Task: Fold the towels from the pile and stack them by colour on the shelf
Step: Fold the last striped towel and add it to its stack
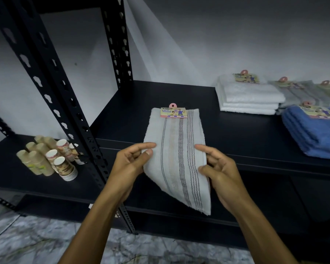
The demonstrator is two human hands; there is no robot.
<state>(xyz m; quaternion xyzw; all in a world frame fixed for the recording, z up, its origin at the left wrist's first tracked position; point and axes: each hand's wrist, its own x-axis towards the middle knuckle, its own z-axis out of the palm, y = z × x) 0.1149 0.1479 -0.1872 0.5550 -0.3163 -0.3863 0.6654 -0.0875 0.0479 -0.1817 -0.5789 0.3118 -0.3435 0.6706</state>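
Observation:
A grey striped face towel (176,149) with a pink-hooked label lies lengthwise on the black shelf (236,134), its near end hanging over the front edge. My left hand (131,162) pinches the towel's left edge between thumb and fingers. My right hand (216,168) pinches its right edge. Further right on the shelf sit a stack of folded white towels (250,98), folded grey towels (301,92) and a stack of blue towels (316,134), each with a label on top.
Black perforated uprights (51,88) divide the shelving. Left of them, several stacks of paper cups (50,159) lie on the neighbouring shelf. A lower shelf and a marbled floor (36,242) are below. The wall behind is pale.

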